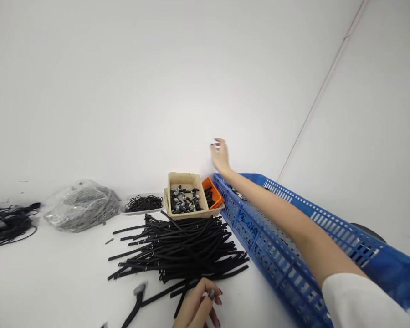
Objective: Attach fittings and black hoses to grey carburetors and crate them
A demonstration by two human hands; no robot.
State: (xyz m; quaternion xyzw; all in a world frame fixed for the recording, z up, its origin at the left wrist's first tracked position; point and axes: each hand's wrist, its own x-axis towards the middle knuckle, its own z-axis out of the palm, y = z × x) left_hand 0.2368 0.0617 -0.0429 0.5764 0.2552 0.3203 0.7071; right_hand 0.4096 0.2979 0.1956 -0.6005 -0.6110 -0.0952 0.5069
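Observation:
My right hand (pixel 220 156) is raised above the far end of a long blue crate (pixel 256 234), the arm stretched across it. Its fingers are bent, apart and slightly blurred, with nothing visible between them. Low in the view, my left hand (pixel 198 303) has loosely curled fingers and dark nails, and I see no object in its grasp. It is beside the near edge of a heap of black tubes (pixel 191 248); some tube ends pass close to it. Left of it lies a curved black piece with a round grey head (pixel 140 289), blurred, beside a black tube.
Behind the tubes, a cream tray (pixel 186 176) holds several small black and grey parts. An orange basket (pixel 219 193) leans beside it. Leftward are a shallow tray of thin black loops (pixel 143 203), a clear plastic bag (pixel 84 205) and coiled black cords (pixel 10 225). White walls stand behind.

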